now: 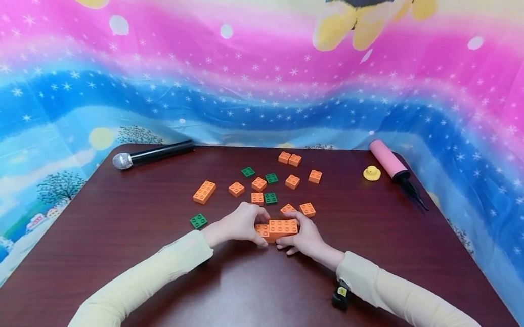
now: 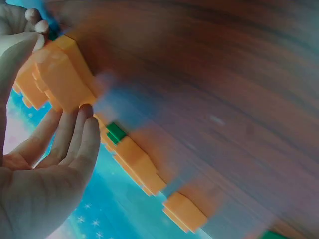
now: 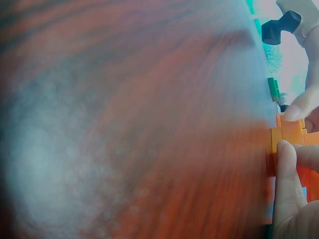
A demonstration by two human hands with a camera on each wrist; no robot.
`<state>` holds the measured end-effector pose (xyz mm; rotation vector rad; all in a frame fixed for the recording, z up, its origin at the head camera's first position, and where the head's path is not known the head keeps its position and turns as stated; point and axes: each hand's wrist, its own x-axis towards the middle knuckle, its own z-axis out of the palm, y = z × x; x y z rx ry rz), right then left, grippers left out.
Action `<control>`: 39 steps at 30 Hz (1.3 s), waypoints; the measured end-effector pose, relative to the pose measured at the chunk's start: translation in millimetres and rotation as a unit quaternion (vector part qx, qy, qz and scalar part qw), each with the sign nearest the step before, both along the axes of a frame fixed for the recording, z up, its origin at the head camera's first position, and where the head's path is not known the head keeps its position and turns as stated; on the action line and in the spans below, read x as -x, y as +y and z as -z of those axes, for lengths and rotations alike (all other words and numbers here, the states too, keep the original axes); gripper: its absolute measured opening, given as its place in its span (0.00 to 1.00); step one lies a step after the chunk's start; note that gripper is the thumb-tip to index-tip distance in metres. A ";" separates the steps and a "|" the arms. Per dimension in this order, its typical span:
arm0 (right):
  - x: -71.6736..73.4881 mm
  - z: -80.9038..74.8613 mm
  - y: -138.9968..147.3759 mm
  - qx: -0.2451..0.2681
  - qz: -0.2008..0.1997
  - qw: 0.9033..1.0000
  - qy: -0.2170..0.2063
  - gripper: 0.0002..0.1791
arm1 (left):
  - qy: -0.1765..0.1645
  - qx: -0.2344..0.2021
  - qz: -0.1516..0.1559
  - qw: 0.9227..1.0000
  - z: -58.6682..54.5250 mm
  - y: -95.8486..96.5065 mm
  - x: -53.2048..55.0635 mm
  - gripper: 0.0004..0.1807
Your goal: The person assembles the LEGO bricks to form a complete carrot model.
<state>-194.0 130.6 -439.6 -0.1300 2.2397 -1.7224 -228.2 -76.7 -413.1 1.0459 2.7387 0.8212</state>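
Note:
At the middle of the table, both hands are at a joined group of orange toy bricks, a larger eight-stud brick on the right and a smaller orange brick on the left. My left hand holds the left end between thumb and fingers; the left wrist view shows its fingertips against the orange side. With thumb and fingers, my right hand grips the right end. In the right wrist view, a right fingertip presses the brick's near side. Part of the undersides stays hidden.
Several loose orange bricks and green bricks lie beyond the hands, with a long orange brick to the left. A microphone lies at the back left; a yellow rubber duck and a pink hand pump are at the back right.

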 end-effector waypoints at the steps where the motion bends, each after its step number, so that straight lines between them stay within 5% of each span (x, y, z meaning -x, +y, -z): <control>1: -0.5 -0.2 0.1 0.000 0.001 1.000 -0.001 0.40 | -0.002 0.001 0.000 1.000 1.3 -2.5 0.2 0.26; 7: -0.6 -2.2 0.9 -0.010 0.001 1.000 0.002 0.39 | -0.024 -0.020 -0.016 0.999 5.8 -10.4 -1.7 0.18; 18: -2.9 -5.8 0.5 -0.049 -0.029 0.998 0.025 0.41 | -0.033 -0.036 -0.024 0.999 7.8 -13.8 -3.9 0.16; 39: 1.6 -6.9 0.4 -0.019 -0.045 0.998 0.027 0.28 | -0.034 -0.039 -0.019 0.998 6.6 -13.2 -3.0 0.16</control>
